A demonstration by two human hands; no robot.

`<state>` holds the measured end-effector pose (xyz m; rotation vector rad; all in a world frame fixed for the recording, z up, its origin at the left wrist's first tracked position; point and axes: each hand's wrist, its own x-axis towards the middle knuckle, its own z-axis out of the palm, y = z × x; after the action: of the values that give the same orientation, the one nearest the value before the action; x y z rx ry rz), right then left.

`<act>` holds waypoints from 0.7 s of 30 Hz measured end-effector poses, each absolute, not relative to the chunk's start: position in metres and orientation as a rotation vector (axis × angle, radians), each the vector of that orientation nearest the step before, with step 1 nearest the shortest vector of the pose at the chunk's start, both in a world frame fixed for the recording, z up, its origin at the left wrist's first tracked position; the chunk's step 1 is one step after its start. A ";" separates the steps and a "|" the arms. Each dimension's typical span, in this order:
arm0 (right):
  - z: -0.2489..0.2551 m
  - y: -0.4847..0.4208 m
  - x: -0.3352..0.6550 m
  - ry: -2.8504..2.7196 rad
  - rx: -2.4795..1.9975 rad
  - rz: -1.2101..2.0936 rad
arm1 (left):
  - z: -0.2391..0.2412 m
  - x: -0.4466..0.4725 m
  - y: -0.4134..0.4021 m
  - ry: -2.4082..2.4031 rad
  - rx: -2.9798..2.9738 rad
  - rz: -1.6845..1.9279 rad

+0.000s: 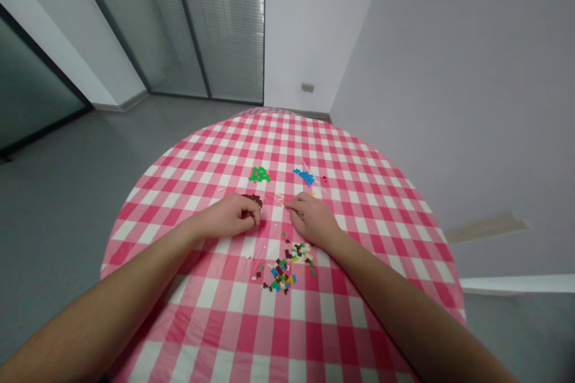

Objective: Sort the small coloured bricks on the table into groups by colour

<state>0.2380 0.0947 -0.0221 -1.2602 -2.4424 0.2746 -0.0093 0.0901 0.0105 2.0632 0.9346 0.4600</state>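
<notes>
My left hand (233,215) rests on the round table (359,203) with its red-and-white checked cloth, fingers curled, right beside a small heap of dark brown bricks (254,198). My right hand (312,218) lies a little to the right, fingertips pinched together near a few pale bricks (280,196); what the pinch holds is too small to make out. A mixed pile of small coloured bricks (287,266) sits just in front of my hands. Farther back lie a green heap (259,175), a blue heap (305,176) and a tiny red heap (324,179).
The table stands near a grey wall (471,72) on the right. Grey floor (67,191) spreads to the left, with glass doors and blinds (215,24) at the back.
</notes>
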 end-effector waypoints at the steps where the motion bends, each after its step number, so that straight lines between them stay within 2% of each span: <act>1: -0.021 0.094 0.238 -2.457 -1.267 0.263 | 0.012 -0.011 0.089 0.904 2.054 0.403; 9: -0.017 0.092 0.234 -2.526 -1.364 0.158 | 0.022 -0.016 0.077 0.750 1.998 0.049; 21: -0.020 0.094 0.235 -2.449 -1.321 0.215 | 0.020 -0.006 0.076 0.704 2.030 0.085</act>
<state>0.2349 0.0942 -0.0199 -1.3211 -2.4492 0.2151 -0.0063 0.0760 0.0198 2.0304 0.7038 0.0848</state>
